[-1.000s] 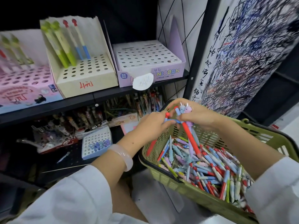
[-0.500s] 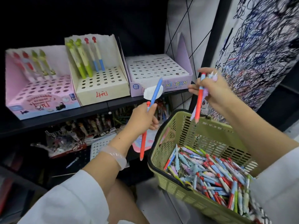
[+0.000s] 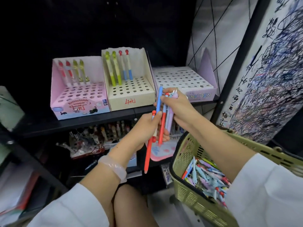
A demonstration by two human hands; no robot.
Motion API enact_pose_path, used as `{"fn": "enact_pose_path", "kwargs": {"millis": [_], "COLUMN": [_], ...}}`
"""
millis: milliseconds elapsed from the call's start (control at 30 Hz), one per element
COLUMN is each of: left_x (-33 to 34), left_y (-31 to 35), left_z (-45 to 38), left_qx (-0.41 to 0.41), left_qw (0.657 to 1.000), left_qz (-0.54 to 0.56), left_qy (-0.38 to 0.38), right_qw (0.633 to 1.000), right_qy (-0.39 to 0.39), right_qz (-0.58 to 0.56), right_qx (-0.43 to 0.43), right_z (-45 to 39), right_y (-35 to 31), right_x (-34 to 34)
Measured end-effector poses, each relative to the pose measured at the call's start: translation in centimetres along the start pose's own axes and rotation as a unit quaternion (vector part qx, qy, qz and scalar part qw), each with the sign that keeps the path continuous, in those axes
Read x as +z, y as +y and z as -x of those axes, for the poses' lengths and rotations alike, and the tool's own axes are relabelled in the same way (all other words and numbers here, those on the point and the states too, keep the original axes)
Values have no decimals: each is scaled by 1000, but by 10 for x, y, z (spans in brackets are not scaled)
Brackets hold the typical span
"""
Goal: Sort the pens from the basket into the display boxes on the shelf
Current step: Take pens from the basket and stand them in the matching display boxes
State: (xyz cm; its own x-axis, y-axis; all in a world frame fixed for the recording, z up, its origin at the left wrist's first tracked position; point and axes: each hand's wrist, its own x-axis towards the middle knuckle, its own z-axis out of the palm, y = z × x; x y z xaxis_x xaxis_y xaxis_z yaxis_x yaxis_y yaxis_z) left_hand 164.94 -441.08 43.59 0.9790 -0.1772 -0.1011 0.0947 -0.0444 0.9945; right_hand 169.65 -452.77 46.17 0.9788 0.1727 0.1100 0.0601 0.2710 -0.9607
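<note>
My left hand (image 3: 148,128) grips a long red pen (image 3: 148,154) that points down and a blue pen (image 3: 158,99) that points up. My right hand (image 3: 177,106) touches it from the right, closed on a small bunch of pens (image 3: 166,122), red and lilac. Both hands meet in front of the shelf edge. The green basket (image 3: 188,192) sits low on the right with several pens (image 3: 206,176) inside. Three display boxes stand on the shelf: pink (image 3: 78,102), cream (image 3: 131,94) and lilac unicorn (image 3: 185,81).
The black shelf (image 3: 82,123) carries the boxes; a lower shelf holds packaged stationery (image 3: 91,136) and a pink pad (image 3: 162,150). A scribbled test board (image 3: 270,71) rises at right behind a black post (image 3: 236,61). My knee (image 3: 129,208) is below the hands.
My hands, apart half a second ago, have come together in front of the shelf. The view has tilted up and left, so the basket sits lower right.
</note>
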Motion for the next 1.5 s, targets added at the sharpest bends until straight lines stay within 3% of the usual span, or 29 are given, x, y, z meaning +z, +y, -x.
{"fn": "enact_pose_path", "kwargs": {"millis": [100, 233, 300, 400, 500, 667, 800, 900, 1000, 1067, 1233, 1400, 1500], "left_x": [-19, -48, -62, -76, -81, -91, -102, -110, -116, -121, -132, -138, -144], "left_y": [4, 10, 14, 24, 31, 27, 33, 34, 29, 26, 25, 23, 23], "left_z": [8, 8, 6, 7, 8, 3, 8, 18, 33, 37, 41, 39, 36], "left_qx": [3, 9, 6, -6, -6, -12, -27, 15, 8, -3, 12, 53, 64], "left_qw": [1000, 987, 981, 969, 948, 953, 936, 944, 981, 993, 994, 990, 985], "left_qz": [-4, -41, 41, 184, 252, 130, 238, 266, 185, 115, 101, 104, 95], "left_qy": [5, 152, 188, 165, 193, 272, 259, 197, 56, 10, 26, 75, 129], "right_qw": [1000, 1000, 997, 982, 977, 972, 972, 984, 993, 994, 982, 974, 977], "right_qy": [11, 13, -24, -99, -162, -173, -147, -130, -100, -95, -132, -202, -173], "right_qz": [4, 22, 76, 158, 133, 152, 185, 118, 56, 54, 136, 90, 121], "right_qx": [-6, 6, 22, 24, 30, 43, 16, 14, 23, 27, 27, 51, 41], "right_z": [-5, -11, -9, -4, -4, -11, -16, -23, -31, -34, -39, -42, -40], "right_y": [2, -1, 3, 15, 23, 29, 30, 23, 14, 11, 2, -5, -2], "right_x": [16, 32, 46, 71, 92, 117, 131, 139, 145, 149, 159, 157, 152]}}
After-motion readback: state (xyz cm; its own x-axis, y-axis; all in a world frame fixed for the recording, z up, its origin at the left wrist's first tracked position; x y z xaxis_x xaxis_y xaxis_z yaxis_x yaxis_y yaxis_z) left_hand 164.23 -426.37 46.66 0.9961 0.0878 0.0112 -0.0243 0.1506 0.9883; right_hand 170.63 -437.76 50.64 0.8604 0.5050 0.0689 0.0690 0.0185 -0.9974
